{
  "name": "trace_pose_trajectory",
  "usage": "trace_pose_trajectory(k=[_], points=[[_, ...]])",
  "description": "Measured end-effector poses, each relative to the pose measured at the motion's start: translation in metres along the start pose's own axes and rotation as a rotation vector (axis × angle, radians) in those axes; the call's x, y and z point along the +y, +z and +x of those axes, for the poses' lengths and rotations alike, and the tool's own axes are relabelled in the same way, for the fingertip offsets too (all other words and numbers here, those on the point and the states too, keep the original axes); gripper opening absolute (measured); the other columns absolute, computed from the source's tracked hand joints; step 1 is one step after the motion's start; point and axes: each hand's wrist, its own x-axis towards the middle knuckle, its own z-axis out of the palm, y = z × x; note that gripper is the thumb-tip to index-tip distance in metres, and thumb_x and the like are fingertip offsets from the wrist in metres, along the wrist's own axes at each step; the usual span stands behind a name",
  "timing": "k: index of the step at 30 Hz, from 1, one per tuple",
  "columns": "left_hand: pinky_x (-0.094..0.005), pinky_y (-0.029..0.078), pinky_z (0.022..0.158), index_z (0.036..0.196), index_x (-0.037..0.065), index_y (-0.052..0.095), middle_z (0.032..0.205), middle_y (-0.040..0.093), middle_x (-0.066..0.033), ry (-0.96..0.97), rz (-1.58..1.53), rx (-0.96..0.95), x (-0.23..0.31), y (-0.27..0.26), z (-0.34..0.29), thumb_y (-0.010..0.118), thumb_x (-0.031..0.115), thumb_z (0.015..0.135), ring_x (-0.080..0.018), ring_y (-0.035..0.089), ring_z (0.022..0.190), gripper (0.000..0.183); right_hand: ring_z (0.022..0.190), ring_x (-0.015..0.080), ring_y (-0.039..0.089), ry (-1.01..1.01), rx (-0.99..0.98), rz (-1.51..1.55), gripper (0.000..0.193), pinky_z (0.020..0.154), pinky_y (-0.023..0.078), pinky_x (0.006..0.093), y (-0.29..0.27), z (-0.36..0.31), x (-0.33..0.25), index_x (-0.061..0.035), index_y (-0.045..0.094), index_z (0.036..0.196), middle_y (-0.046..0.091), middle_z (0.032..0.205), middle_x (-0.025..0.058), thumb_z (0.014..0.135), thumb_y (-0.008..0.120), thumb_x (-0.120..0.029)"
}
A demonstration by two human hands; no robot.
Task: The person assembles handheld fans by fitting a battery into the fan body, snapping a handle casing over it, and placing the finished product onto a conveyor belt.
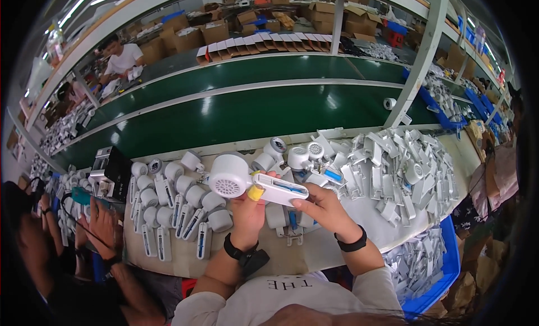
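White handheld device (247,183) w/ round grilled head and long flat handle is held up over the surface (314,250), approx. centre of view. Left hand (248,211) sits below it, at 6 o'clock from the round head, fingers closed round the neck where head meets handle; a yellow cap shows on the thumb tip. Head pokes out at 10 o'clock from that hand, grille facing the camera. Handle runs off toward 3 o'clock, blue strip showing in its slot. Right hand (324,205) is at 4 o'clock from the device, fingertips pinched on the far end of the handle, so both hands grip the same piece. Black bands on both wrists.

At 9 o'clock from the left hand: rows of same white devices (174,211) laid side by side on the surface, heads up, handles down. At 2 o'clock from the right hand: a loose heap of white plastic shells (393,169). Blue bin (446,264) w/ more white parts at 4 o'clock, off the surface edge. Green conveyor belt (241,115) runs across at 12 o'clock. Another person's hand (104,225) at 9 o'clock, near a black unit (115,169).
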Motion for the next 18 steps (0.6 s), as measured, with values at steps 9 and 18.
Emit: trace_pose_trajectory(k=[9,18], points=[[-0.0384,0.048,0.087,0.113,-0.003,0.05,0.106,0.059,-0.0148,-0.118,-0.094,-0.116,0.008,0.017,-0.007,0.056,0.002,0.082,-0.0261,0.059,0.098,0.031,0.053,0.0145,0.047,-0.389,0.225,-0.173,0.034,0.049,0.038,0.0273,0.013,-0.01,-0.02,0.0003,0.054,0.074,0.051,0.06,0.0069,0.078,0.064,-0.032],[-0.0286,0.047,0.082,0.114,0.002,0.05,0.106,0.059,-0.0071,-0.259,0.289,-0.098,0.029,-0.016,0.008,0.063,0.013,0.081,-0.0146,0.056,0.097,0.037,0.046,0.025,0.051,-0.324,0.228,-0.454,0.04,0.044,0.038,0.0318,0.016,0.008,0.022,0.0003,0.055,0.066,0.051,0.056,0.0125,0.073,0.069,-0.037]])
